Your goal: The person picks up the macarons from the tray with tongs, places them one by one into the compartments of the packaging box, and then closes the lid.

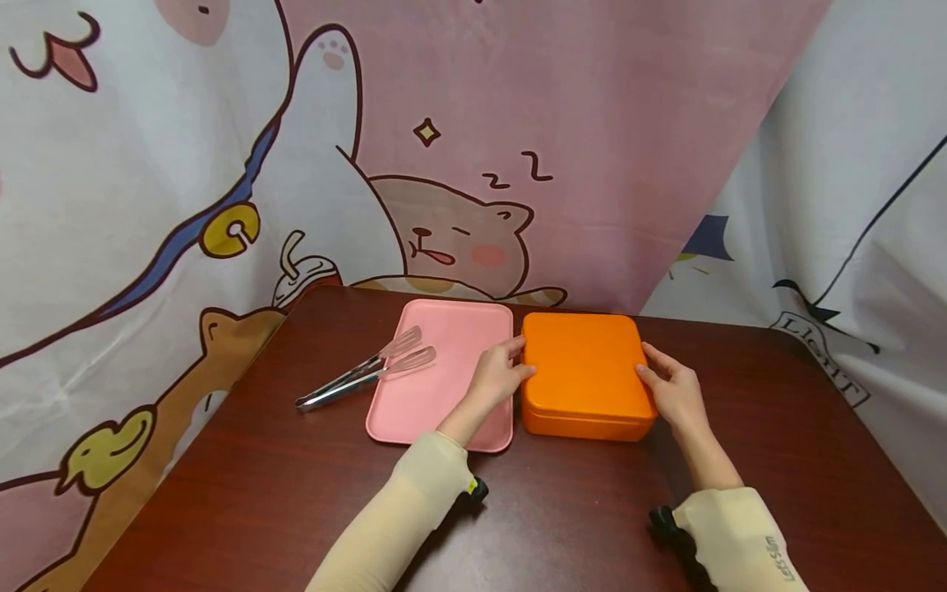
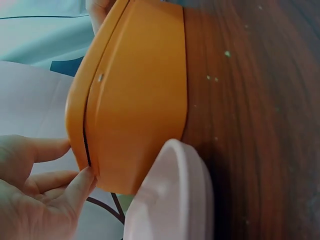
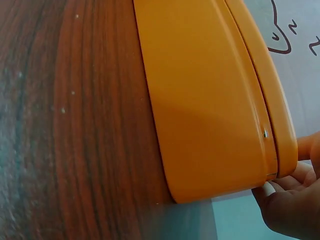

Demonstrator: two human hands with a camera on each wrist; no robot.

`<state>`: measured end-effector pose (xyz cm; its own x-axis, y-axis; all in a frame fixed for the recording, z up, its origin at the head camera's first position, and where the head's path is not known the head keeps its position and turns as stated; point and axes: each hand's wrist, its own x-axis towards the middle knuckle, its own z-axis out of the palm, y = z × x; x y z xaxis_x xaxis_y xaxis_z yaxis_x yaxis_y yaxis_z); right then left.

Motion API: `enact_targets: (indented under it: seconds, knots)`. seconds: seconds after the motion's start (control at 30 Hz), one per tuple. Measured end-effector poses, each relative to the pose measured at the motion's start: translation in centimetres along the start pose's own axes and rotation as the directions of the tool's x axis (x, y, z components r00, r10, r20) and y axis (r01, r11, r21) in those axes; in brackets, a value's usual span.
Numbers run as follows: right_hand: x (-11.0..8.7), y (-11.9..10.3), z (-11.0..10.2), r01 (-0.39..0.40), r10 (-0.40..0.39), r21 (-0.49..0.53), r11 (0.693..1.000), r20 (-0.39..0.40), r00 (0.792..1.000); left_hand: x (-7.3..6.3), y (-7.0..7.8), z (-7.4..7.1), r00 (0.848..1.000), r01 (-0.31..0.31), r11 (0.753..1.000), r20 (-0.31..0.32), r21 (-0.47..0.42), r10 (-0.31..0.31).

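An orange lidded box [image 1: 588, 423] stands on the table, its lid [image 1: 580, 358] on top. My left hand [image 1: 497, 372] pinches the lid's left edge, thumb and fingers at the rim, partly over a pink tray. My right hand [image 1: 675, 390] pinches the lid's right edge. The left wrist view shows a dark seam between the lid [image 2: 77, 110] and box body [image 2: 140, 95], with fingertips right at it. In the right wrist view, fingers of the right hand [image 3: 295, 192] meet the lid's corner; a thin seam runs along there too.
Left of the box lies the pink rectangular tray [image 1: 422, 403], close beside it. Metal tongs [image 1: 348, 382] with pinkish slotted heads rest across the tray's left edge, handle on the dark wooden table [image 1: 244, 493]. A cartoon-printed curtain [image 1: 592, 164] hangs behind the table.
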<state>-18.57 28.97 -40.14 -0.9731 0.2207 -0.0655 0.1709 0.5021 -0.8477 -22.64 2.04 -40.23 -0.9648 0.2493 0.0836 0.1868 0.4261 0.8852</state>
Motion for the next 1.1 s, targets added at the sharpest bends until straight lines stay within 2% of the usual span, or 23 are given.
enact_targets:
  seconds: [0.2,0.33,0.5,0.73,0.9,1.1]
  knots:
    - [0.03,0.47,0.24,-0.003,0.002,0.04,0.999,0.028,1.0,-0.13,-0.39,-0.05,1.0,0.018,1.0,0.016,-0.026,-0.017]
    - [0.15,0.73,0.26,0.002,-0.001,-0.001,1.0,0.033,0.999,-0.04,-0.59,-0.05,1.0,-0.004,1.0,0.022,-0.01,0.004]
    - [0.23,0.96,0.39,0.007,-0.006,-0.057,0.998,0.027,1.0,0.05,-0.75,-0.14,0.998,-0.043,0.994,0.049,0.098,0.039]
    - [0.26,0.82,0.37,0.058,-0.056,-0.112,0.992,0.018,0.998,0.43,-0.4,-0.38,0.995,-0.091,0.962,0.071,0.256,0.075]
    - [0.25,0.7,0.26,0.1,-0.098,-0.175,0.979,0.017,0.995,0.63,-0.08,-0.29,0.996,-0.078,0.944,0.075,0.32,0.057]
    - [0.28,0.52,0.22,0.12,-0.114,-0.226,0.967,0.037,0.993,0.8,-0.14,-0.29,0.996,-0.06,0.933,0.08,0.355,0.033]
